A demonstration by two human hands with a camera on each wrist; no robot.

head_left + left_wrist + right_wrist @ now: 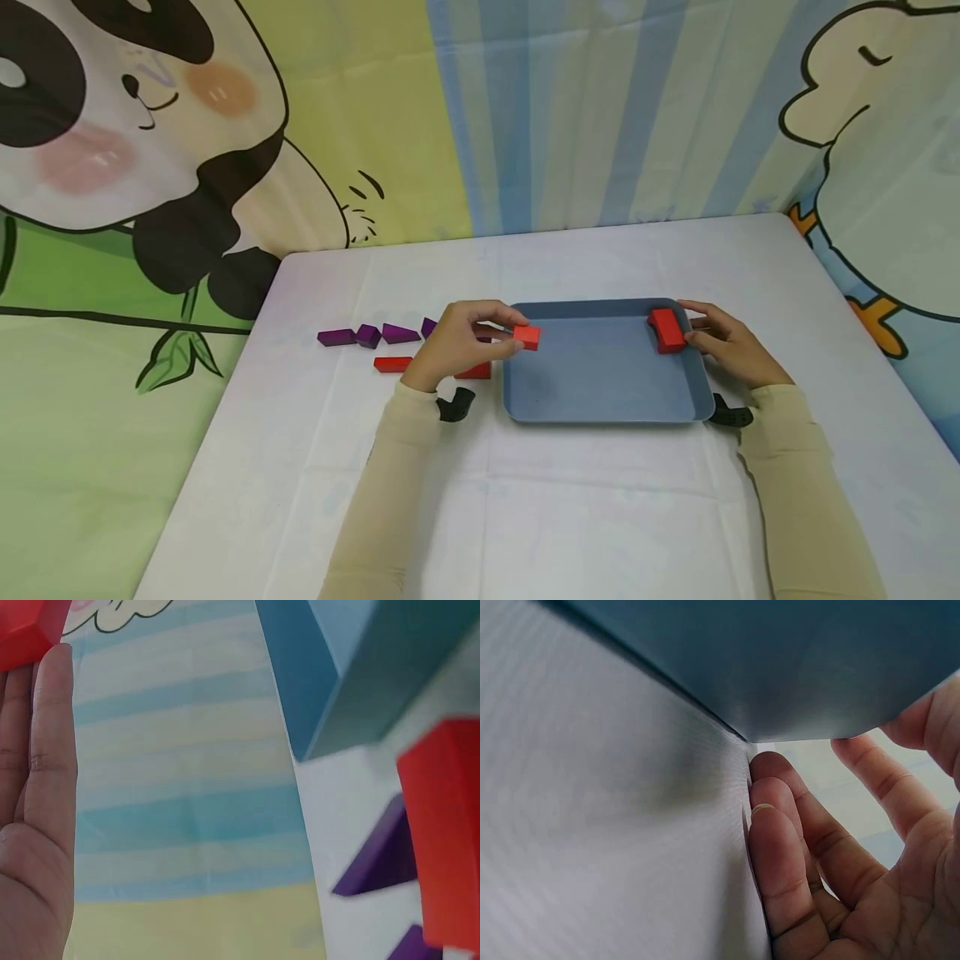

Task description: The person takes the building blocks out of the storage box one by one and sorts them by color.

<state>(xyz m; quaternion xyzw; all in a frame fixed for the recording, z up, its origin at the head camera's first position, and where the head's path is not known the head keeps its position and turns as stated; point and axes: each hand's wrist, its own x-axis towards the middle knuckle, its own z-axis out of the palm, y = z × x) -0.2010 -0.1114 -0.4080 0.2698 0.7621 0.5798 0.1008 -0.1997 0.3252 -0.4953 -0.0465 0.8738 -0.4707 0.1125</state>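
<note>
My left hand pinches a small red block between thumb and fingers, above the left rim of a blue-grey tray. Part of that block also shows at the top left of the left wrist view, at the fingertips. At the tray's right side, my right hand holds the rim with thumb and index finger. Its other fingers rest on the table beside the tray wall in the right wrist view. Just inside that end lies a larger red block, close to the thumb.
Left of the tray, several purple blocks form a row, with red blocks in front of them; my left hand and wrist hide part of both rows. A white cloth covers the table. Behind stands a printed curtain.
</note>
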